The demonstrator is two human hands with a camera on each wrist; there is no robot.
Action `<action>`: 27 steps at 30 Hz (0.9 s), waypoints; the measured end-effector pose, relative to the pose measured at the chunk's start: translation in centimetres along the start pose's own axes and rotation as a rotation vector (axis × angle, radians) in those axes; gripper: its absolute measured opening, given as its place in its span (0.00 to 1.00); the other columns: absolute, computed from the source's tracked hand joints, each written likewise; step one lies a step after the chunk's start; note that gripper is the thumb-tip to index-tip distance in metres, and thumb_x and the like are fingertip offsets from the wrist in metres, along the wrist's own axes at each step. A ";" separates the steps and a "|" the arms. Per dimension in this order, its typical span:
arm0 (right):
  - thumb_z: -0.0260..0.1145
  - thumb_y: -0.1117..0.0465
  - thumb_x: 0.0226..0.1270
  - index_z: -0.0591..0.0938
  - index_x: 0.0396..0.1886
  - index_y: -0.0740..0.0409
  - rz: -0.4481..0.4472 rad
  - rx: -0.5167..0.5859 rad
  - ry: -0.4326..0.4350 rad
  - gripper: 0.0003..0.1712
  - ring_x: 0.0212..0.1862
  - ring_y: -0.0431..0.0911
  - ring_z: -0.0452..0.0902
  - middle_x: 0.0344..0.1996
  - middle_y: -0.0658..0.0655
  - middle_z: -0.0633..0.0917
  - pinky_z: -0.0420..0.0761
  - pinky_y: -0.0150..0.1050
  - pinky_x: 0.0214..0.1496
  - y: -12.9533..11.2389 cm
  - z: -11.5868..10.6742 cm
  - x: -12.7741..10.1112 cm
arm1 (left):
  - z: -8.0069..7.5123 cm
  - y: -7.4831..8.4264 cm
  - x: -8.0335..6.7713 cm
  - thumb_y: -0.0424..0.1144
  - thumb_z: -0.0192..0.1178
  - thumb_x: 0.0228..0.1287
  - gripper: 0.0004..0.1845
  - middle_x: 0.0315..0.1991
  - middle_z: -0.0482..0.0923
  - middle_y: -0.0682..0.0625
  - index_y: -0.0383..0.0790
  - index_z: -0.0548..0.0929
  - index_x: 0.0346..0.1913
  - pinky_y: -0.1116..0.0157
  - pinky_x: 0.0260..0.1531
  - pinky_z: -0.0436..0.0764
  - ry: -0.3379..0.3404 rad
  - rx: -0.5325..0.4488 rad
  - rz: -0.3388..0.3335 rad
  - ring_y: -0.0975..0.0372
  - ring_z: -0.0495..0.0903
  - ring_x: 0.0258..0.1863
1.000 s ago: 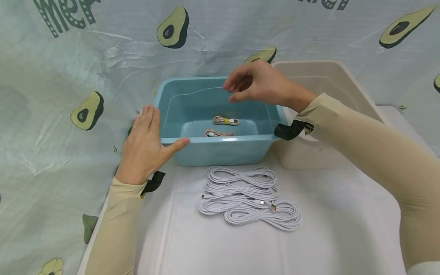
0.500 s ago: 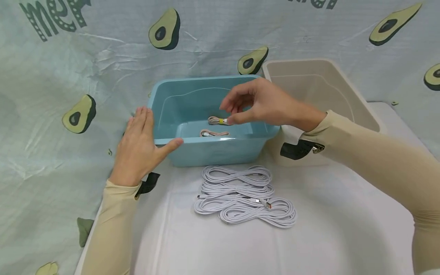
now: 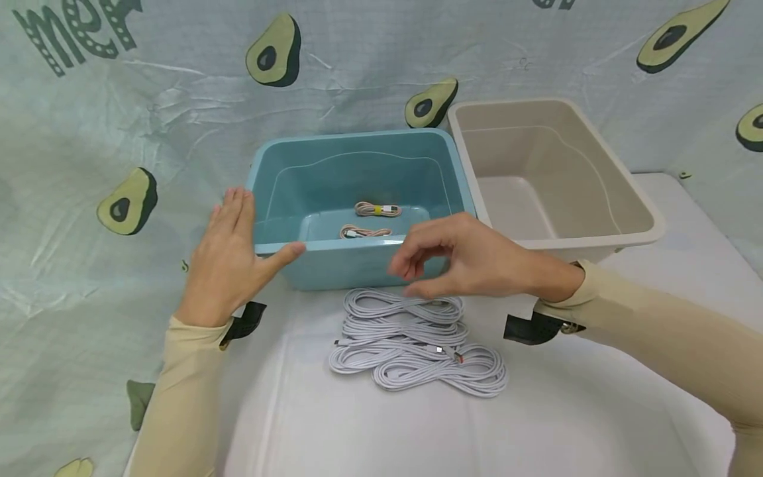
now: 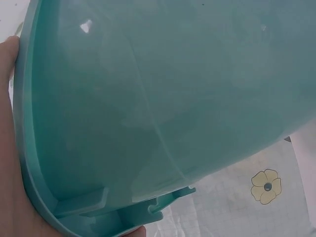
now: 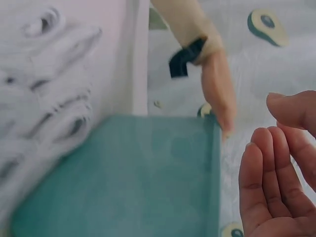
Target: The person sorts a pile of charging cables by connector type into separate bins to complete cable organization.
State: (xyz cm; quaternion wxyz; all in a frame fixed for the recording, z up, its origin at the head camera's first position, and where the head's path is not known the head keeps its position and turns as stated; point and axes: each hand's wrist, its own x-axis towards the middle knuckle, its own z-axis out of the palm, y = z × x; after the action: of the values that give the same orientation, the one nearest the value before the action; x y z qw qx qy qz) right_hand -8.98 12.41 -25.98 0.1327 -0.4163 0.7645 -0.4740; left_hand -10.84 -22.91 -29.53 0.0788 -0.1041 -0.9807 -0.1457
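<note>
My right hand (image 3: 477, 262), empty and loosely curled, hovers over the white cable coils (image 3: 414, 341): light, floppy; pinch mid-bundle. My left hand (image 3: 229, 255) rests flat against the teal bin (image 3: 357, 265).

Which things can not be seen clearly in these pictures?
- White cables, right wrist view: motion blur, no plugs readable.
- Blue bin, left wrist view: only its outer wall fills the frame; inside hidden.
- Pink cables, head view: too small to tell connector type.
- Right hand, head view: covers part of the blue bin's front.
</note>
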 end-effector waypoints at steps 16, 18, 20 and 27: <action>0.79 0.64 0.59 0.90 0.44 0.51 -0.019 -0.102 -0.023 0.13 0.38 0.42 0.84 0.37 0.49 0.89 0.88 0.33 0.44 5.7 5.2 -5.0 | -4.6 3.2 3.1 0.63 0.64 0.68 0.48 0.80 0.62 0.36 0.36 0.62 0.80 0.52 0.86 0.50 0.041 -0.092 0.344 0.48 0.56 0.84; 0.79 0.63 0.58 0.90 0.43 0.51 0.009 -0.149 -0.013 0.13 0.39 0.41 0.84 0.37 0.49 0.90 0.88 0.33 0.44 6.3 5.7 -5.4 | -5.4 4.2 3.9 0.61 0.65 0.69 0.47 0.79 0.64 0.37 0.37 0.63 0.80 0.54 0.86 0.50 0.060 -0.065 0.398 0.48 0.57 0.83; 0.80 0.63 0.57 0.90 0.43 0.51 0.039 -0.181 -0.005 0.13 0.39 0.38 0.83 0.37 0.49 0.90 0.88 0.33 0.45 6.9 6.1 -5.9 | -6.3 5.3 4.8 0.58 0.66 0.69 0.45 0.78 0.66 0.36 0.36 0.65 0.79 0.55 0.87 0.49 0.078 -0.039 0.456 0.48 0.58 0.83; 0.80 0.63 0.58 0.90 0.45 0.52 0.089 -0.170 -0.044 0.14 0.42 0.34 0.83 0.40 0.47 0.90 0.86 0.29 0.48 8.3 7.4 -7.3 | -8.2 9.3 7.8 0.54 0.67 0.69 0.41 0.79 0.64 0.39 0.40 0.67 0.79 0.50 0.86 0.53 0.046 0.060 0.575 0.47 0.57 0.83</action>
State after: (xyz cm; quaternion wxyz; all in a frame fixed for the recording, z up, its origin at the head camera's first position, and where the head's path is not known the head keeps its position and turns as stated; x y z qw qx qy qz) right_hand -4.30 15.17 -38.13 0.1346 -0.4018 0.8166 -0.3920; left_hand -15.28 -15.26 -17.85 0.1422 -0.3721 -0.9127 -0.0908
